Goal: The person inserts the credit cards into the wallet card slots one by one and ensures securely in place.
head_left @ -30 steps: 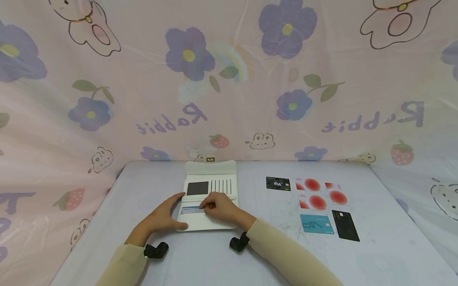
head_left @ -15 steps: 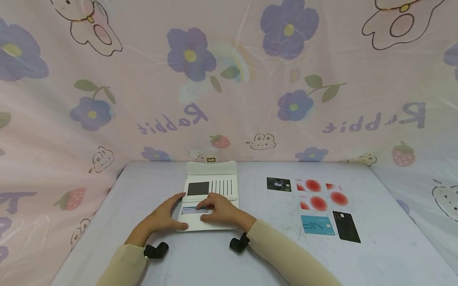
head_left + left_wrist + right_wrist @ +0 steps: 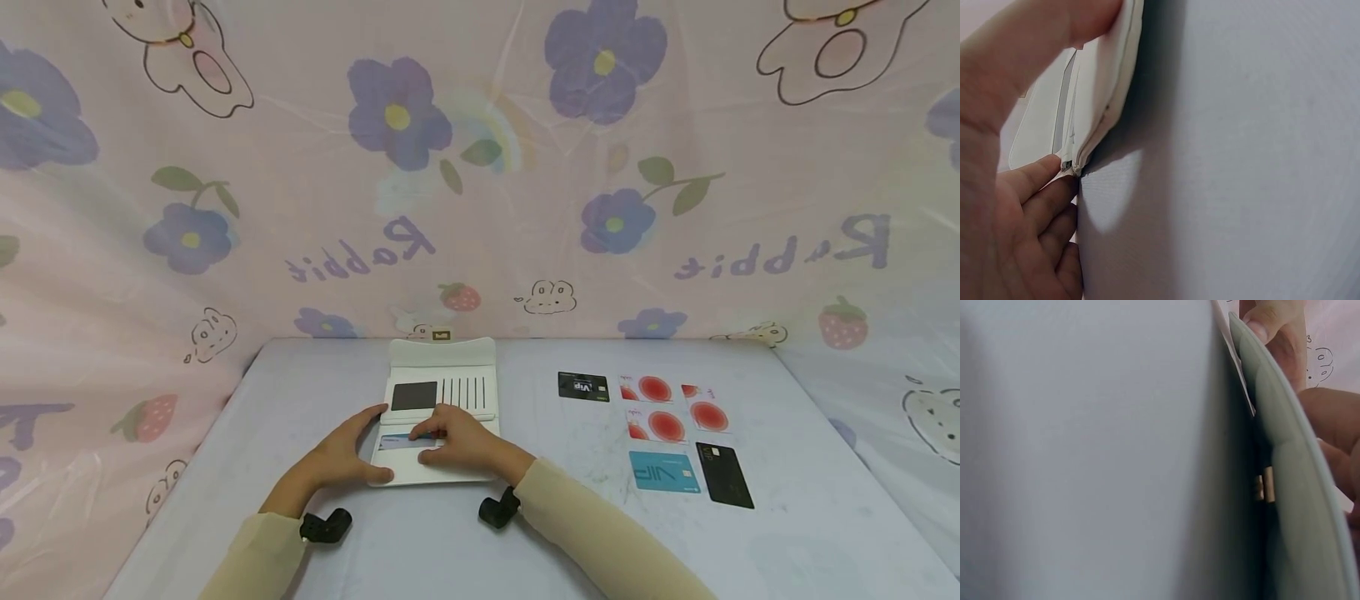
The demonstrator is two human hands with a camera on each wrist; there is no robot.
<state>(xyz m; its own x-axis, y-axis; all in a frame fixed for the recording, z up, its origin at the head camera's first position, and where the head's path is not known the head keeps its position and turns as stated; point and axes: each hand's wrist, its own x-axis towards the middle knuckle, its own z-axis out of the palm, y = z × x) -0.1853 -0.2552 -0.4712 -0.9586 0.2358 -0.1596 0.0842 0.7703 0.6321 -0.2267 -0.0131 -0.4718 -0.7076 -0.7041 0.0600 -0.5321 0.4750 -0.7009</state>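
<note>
A white wallet lies unfolded on the table, with a dark window and several card slots in its far half. A bluish card is partly tucked into the pocket of its near half. My left hand holds the wallet by its left side, thumb over the near corner and fingers along the edge, as the left wrist view also shows. My right hand is over the near half. Its index fingertip touches the card while the thumb rests lower, on the wallet. The right wrist view shows the wallet's padded outer side.
To the right on the white table lie a black VIP card, several red-and-white cards, a blue VIP card and another black card. Behind hangs a patterned curtain.
My right index finger has stretched out leftward over the card, and the thumb has dropped away from it to the wallet. The left hand has stayed in place.
</note>
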